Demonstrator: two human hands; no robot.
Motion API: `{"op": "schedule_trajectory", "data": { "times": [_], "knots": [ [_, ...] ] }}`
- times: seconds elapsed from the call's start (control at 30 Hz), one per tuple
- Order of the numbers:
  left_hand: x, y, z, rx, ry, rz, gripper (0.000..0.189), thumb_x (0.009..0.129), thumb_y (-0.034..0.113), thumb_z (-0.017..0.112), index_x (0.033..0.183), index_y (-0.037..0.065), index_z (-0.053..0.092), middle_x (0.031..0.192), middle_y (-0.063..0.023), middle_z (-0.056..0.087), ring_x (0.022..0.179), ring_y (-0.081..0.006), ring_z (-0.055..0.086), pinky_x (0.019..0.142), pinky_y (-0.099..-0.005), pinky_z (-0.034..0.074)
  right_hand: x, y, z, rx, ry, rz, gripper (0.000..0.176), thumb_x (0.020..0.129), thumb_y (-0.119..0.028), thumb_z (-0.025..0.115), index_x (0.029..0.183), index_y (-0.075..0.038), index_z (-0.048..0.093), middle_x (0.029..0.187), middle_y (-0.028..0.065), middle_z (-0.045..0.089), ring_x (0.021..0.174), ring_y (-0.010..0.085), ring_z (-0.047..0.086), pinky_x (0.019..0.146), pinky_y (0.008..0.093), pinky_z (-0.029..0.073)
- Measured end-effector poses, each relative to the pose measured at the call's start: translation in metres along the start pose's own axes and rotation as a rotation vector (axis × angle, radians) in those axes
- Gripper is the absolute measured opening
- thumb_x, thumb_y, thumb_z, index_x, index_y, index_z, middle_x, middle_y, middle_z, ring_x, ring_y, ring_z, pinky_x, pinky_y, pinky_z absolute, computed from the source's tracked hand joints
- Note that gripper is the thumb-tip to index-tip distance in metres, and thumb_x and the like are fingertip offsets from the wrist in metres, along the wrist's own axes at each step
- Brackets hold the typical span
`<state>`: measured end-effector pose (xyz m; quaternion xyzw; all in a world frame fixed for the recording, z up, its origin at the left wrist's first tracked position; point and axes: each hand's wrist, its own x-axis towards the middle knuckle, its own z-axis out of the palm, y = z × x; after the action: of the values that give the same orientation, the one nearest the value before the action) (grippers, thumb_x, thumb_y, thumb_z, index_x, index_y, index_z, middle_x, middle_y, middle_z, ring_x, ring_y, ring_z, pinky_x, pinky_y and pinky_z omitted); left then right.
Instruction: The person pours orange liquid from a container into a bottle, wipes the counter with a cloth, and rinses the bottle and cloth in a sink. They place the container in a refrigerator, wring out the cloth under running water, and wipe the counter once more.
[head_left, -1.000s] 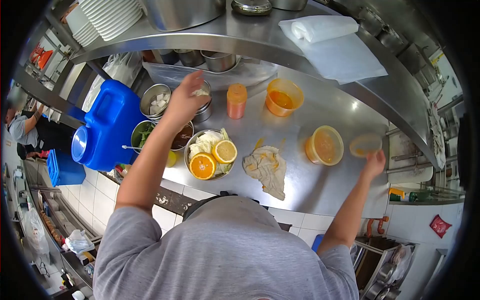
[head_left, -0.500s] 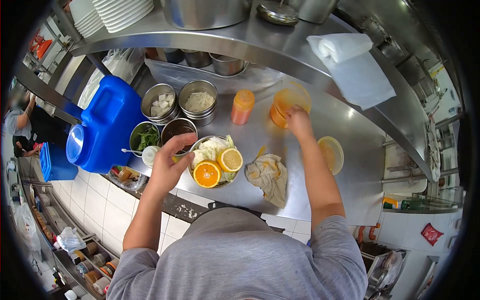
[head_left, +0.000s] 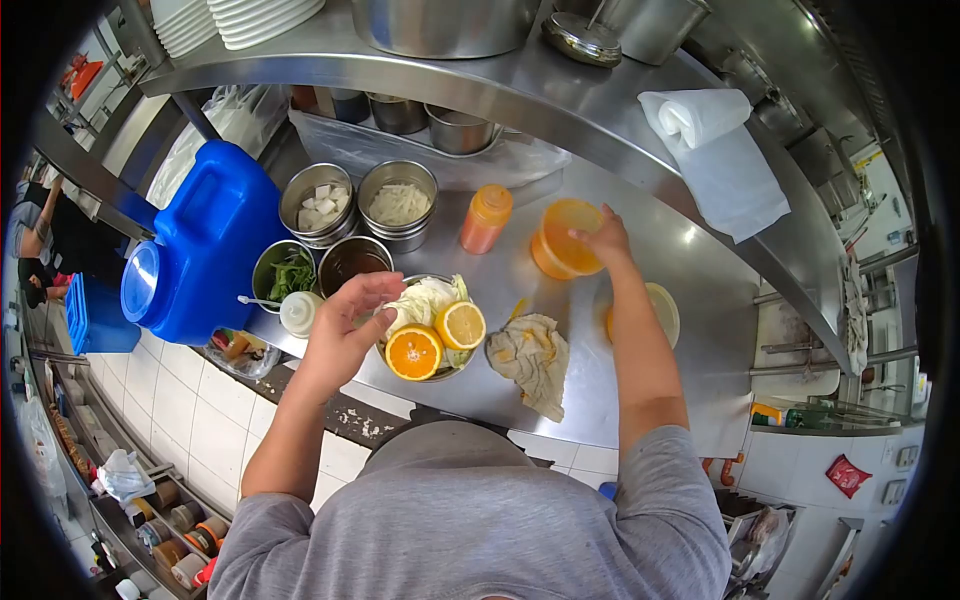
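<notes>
My left hand (head_left: 350,315) hovers with fingers curled loosely and thumb apart, holding nothing, just left of a metal bowl of shredded cabbage (head_left: 413,300). On that bowl rest a cut orange half (head_left: 413,352) and a lemon half (head_left: 461,325). At the right side of an orange-stained plastic tub (head_left: 566,250), my right hand (head_left: 604,242) grips the rim. Left of the tub stands a squeeze bottle of orange sauce (head_left: 486,220). A stained cloth (head_left: 530,362) lies crumpled nearer to me. Partly behind my right forearm is a pale round lid (head_left: 664,312).
Metal containers hold white cubes (head_left: 322,207), pale strips (head_left: 398,204), green leaves (head_left: 292,275) and dark liquid (head_left: 355,260). A small white squeeze bottle (head_left: 300,314) and a blue jug (head_left: 208,250) stand left. A steel shelf (head_left: 560,110) overhangs the counter. Another person (head_left: 60,235) is far left.
My right hand has shifted from over the orange tub to its right rim, and the tub sits slightly lower and left. The left hand stays almost in place.
</notes>
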<state>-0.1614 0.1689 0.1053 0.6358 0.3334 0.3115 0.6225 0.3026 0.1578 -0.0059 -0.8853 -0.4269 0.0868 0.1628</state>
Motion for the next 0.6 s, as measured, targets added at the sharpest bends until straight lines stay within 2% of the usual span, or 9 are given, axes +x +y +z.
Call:
{"op": "schedule_trajectory", "data": {
  "times": [0.03,0.1,0.13,0.2,0.23,0.3,0.43,0.53,0.6],
  "knots": [
    [0.000,-0.001,0.003,-0.005,-0.015,-0.022,0.038,0.088,-0.003,0.059,0.126,0.000,0.053,0.119,-0.0101,0.062,0.114,-0.0184,0.056,0.100,-0.0329,0.043,-0.008,-0.002,0.000,-0.003,-0.002,0.001,0.087,0.073,-0.043,0.079,0.139,-0.002,0.041,0.136,0.0222,0.049,0.126,0.0343,0.048,0.104,0.0402,0.041],
    [0.003,0.001,0.013,0.021,-0.043,-0.020,0.038,0.088,-0.002,0.059,0.126,0.000,0.053,0.118,-0.0097,0.062,0.114,-0.0180,0.057,0.100,-0.0330,0.043,-0.017,-0.004,-0.002,0.412,-0.080,0.228,0.065,0.084,-0.032,0.072,0.134,0.000,0.046,0.128,0.0209,0.054,0.118,0.0329,0.055,0.099,0.0435,0.046],
    [0.005,0.002,0.018,0.048,-0.071,-0.015,0.037,0.089,-0.002,0.059,0.125,0.000,0.053,0.117,-0.0094,0.062,0.113,-0.0177,0.057,0.100,-0.0332,0.043,-0.012,0.005,-0.001,0.414,-0.079,0.224,0.065,0.084,-0.032,0.072,0.134,0.000,0.046,0.128,0.0209,0.054,0.118,0.0329,0.055,0.099,0.0435,0.046],
    [0.008,0.003,0.029,0.041,-0.087,0.006,0.037,0.089,-0.002,0.059,0.125,0.000,0.053,0.117,-0.0092,0.062,0.112,-0.0174,0.057,0.100,-0.0333,0.043,-0.003,0.023,-0.006,1.054,-0.333,0.516,0.041,0.094,-0.018,0.059,0.127,0.004,0.049,0.120,0.0193,0.058,0.107,0.0332,0.062,0.090,0.0492,0.052],
    [0.008,0.003,0.036,0.032,-0.108,0.022,0.036,0.089,-0.001,0.059,0.125,0.000,0.053,0.117,-0.0091,0.062,0.111,-0.0170,0.058,0.100,-0.0333,0.043,-0.002,0.025,-0.005,1.047,-0.341,0.512,0.041,0.094,-0.018,0.059,0.127,0.004,0.049,0.120,0.0193,0.058,0.107,0.0332,0.062,0.090,0.0492,0.052],
    [0.008,-0.004,0.052,-0.014,-0.097,0.012,0.035,0.090,-0.002,0.058,0.124,0.000,0.054,0.117,-0.0086,0.062,0.111,-0.0166,0.058,0.100,-0.0330,0.043,-0.006,0.030,0.002,1.092,-0.288,0.620,0.027,0.095,-0.007,0.052,0.116,0.010,0.052,0.112,0.0200,0.060,0.091,0.0314,0.066,0.075,0.0501,0.057],
    [0.016,-0.005,0.097,-0.013,-0.096,-0.068,0.037,0.088,-0.002,0.060,0.124,0.002,0.054,0.119,-0.0082,0.060,0.111,-0.0171,0.057,0.098,-0.0316,0.044,-0.013,0.028,0.009,1.171,-0.244,0.649,0.024,0.096,-0.007,0.052,0.115,0.008,0.053,0.110,0.0190,0.060,0.092,0.0312,0.066,0.076,0.0496,0.057],
    [0.034,-0.011,0.130,-0.003,-0.166,-0.144,0.047,0.086,0.005,0.067,0.129,0.002,0.049,0.127,-0.0095,0.055,0.120,-0.0203,0.051,0.101,-0.0335,0.042,-0.035,0.033,0.010,1.400,-0.220,0.595,0.023,0.097,-0.007,0.051,0.115,0.007,0.053,0.110,0.0180,0.060,0.094,0.0310,0.065,0.078,0.0499,0.056],
    [0.053,-0.020,0.151,-0.027,0.038,-0.003,0.079,0.076,0.017,0.078,0.142,0.003,0.036,0.139,-0.0144,0.046,0.125,-0.0274,0.048,0.103,-0.0377,0.041,-0.052,0.032,-0.002,1.631,-0.163,0.524,0.024,0.097,-0.008,0.052,0.117,0.005,0.051,0.112,0.0173,0.060,0.101,0.0299,0.063,0.086,0.0494,0.053]
  ]
}}
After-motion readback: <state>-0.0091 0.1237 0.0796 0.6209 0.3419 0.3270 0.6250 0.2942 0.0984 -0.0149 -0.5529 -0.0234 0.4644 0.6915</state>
